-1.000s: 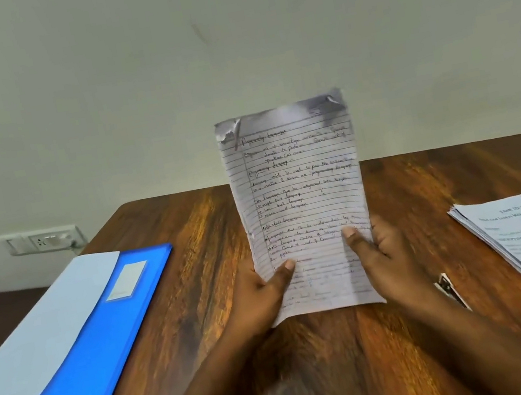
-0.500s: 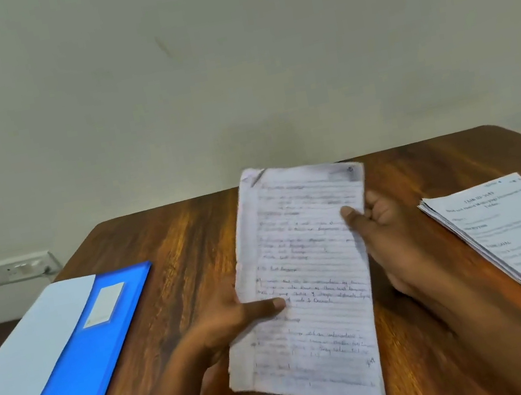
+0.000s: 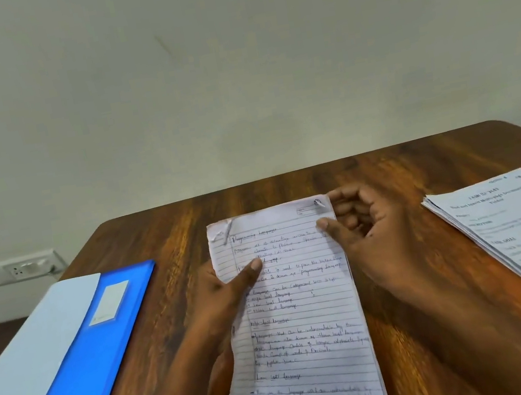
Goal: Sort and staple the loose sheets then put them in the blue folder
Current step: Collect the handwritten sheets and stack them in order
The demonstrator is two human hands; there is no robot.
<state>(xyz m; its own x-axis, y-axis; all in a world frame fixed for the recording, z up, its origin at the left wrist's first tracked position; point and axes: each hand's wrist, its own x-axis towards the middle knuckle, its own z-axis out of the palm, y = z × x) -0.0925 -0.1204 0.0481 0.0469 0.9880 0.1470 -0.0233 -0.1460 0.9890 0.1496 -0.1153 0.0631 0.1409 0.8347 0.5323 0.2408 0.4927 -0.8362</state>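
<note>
Squaring up the handwritten sheets over the table

Both hands, left hand (image 3: 230, 289) and right hand (image 3: 362, 231), pinch the handwritten sheets (image 3: 300, 312) above the table (image 3: 161, 235); stapling likely follows, then the blue folder (image 3: 73, 369) at left.

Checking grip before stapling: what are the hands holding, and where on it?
Both hold the handwritten lined paper sheets: left hand pinches the left edge, upper part; right hand pinches the top right corner, thumb on the page.
</note>
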